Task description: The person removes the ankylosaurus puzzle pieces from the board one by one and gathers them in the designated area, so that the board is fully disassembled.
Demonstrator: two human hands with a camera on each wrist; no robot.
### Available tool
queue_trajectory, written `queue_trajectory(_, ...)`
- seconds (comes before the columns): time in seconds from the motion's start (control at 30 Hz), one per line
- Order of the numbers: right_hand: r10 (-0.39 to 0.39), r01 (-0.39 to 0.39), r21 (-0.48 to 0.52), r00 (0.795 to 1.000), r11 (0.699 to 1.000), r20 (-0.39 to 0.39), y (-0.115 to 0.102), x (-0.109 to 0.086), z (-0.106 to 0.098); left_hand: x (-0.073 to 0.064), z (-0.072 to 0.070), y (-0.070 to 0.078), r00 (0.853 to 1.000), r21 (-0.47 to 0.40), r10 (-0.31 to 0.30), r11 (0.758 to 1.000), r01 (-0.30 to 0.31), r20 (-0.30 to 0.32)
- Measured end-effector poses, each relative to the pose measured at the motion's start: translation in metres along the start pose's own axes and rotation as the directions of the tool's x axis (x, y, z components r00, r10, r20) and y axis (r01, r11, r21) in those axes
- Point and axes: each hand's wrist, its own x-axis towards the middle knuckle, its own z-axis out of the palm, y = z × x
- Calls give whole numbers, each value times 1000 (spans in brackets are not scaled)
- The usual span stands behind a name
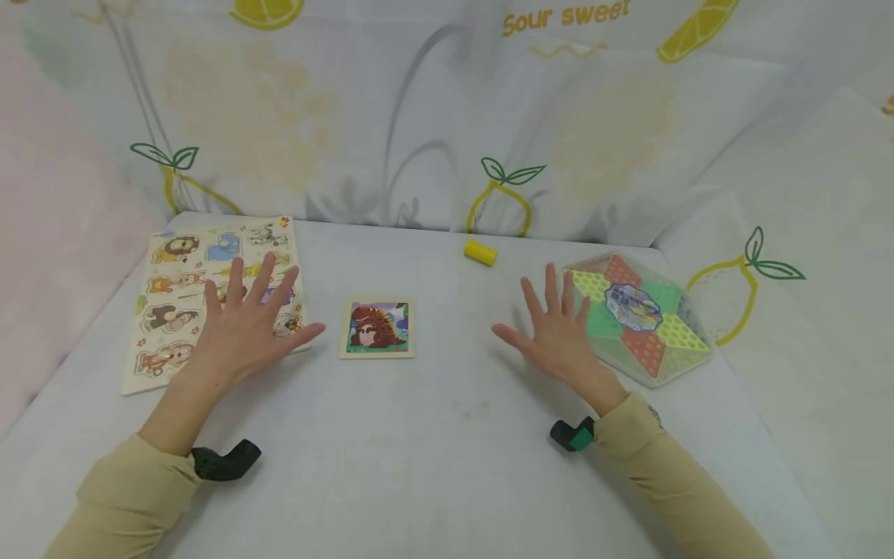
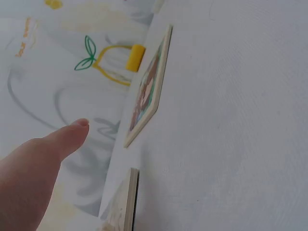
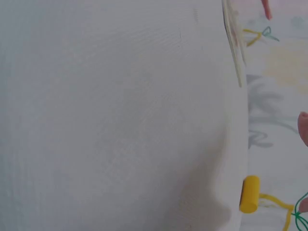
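Note:
My left hand [image 1: 240,330] is spread with straight fingers above the animal puzzle board [image 1: 157,299], hiding part of its pictures. In the left wrist view only the thumb [image 2: 62,142] of that hand shows, with nothing in its grasp. Between the hands lies a small square dinosaur puzzle [image 1: 377,328] in a pale wooden frame. Fingers apart, my right hand [image 1: 555,334] is held over the table just left of a hexagonal clear case [image 1: 632,318] with red, green and yellow triangles, its fingertips overlapping the case's edge in the head view.
A yellow cylinder [image 1: 480,252] lies on its side near the back of the white-covered table [image 1: 433,466]. Behind it hangs a white cloth [image 1: 447,101] printed with lemons. Dark wrist cameras [image 1: 226,460] stick out beside both sleeves.

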Motion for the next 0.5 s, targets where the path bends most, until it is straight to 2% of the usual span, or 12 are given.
queue_trajectory(0.27, -3, 4, -23, 999, 1000, 38, -4, 0, 3, 0, 5, 1, 1000, 17, 5, 1000, -5, 17)
queue_trajectory(0.5, -22, 24, -45, 999, 999, 37, -9, 0, 4, 0, 6, 2, 1000, 46, 22, 999, -22, 1)
